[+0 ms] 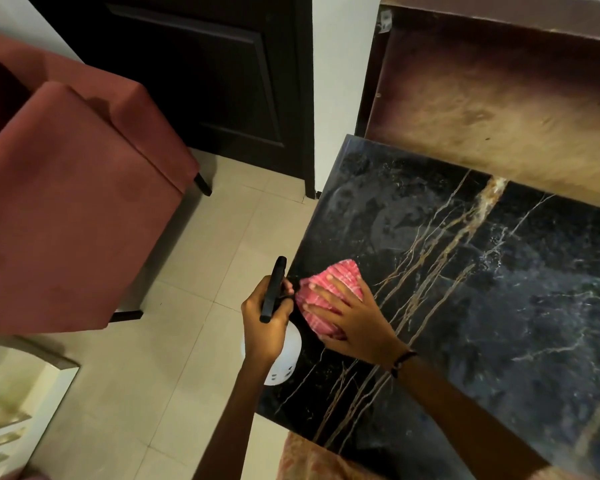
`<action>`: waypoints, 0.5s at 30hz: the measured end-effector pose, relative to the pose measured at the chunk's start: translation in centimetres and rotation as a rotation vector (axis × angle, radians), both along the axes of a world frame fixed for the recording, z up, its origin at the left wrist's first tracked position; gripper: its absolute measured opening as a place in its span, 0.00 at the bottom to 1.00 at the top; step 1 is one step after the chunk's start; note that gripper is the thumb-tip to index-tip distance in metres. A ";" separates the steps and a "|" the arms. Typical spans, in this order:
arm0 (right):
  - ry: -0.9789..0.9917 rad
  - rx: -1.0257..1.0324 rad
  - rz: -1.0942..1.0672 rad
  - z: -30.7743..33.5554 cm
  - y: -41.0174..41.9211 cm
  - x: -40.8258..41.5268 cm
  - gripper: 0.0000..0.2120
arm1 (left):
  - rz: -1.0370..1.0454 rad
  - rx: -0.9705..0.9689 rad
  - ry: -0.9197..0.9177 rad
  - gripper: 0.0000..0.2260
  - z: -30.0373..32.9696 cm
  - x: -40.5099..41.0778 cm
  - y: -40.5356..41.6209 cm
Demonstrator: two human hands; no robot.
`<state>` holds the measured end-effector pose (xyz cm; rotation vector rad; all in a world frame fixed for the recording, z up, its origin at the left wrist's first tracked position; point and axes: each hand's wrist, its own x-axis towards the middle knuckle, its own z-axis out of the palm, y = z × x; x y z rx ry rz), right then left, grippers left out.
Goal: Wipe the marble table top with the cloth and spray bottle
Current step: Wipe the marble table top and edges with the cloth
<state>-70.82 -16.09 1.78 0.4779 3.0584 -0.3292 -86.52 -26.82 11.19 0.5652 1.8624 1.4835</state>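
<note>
The black marble table top [482,289] with gold and white veins fills the right side. A crumpled pink cloth [329,289] lies near its left edge. My right hand [354,320] presses flat on the cloth with straight, spread fingers. My left hand [267,323] grips the spray bottle [284,358] just beside the table's left edge; the black trigger head sticks up above my fingers and the white body shows below my hand. Cloudy wipe marks cover the table's far left corner.
A red upholstered chair [73,202] stands at the left on the beige tiled floor [194,341]. A dark door [205,81] is behind it. A brown wooden panel [499,109] rises behind the table. A mirror [11,403] leans at the lower left.
</note>
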 end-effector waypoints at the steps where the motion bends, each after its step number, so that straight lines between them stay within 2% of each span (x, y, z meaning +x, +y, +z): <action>1: -0.010 0.016 0.003 -0.1 0.5 1.6 0.27 | 0.000 0.007 -0.010 0.08 0.1 0.0 0.4; 5: -0.070 0.035 -0.113 -0.2 5.0 3.4 0.29 | -0.007 0.030 -0.035 0.10 0.0 0.0 1.8; 10: -0.130 0.021 -0.248 0.2 8.9 -3.6 0.31 | -0.029 0.020 -0.027 0.09 -0.3 -0.1 3.6; 15: -0.004 -0.004 -0.141 -0.3 6.6 -7.1 0.29 | -0.046 0.008 0.009 0.06 -0.6 -0.4 4.9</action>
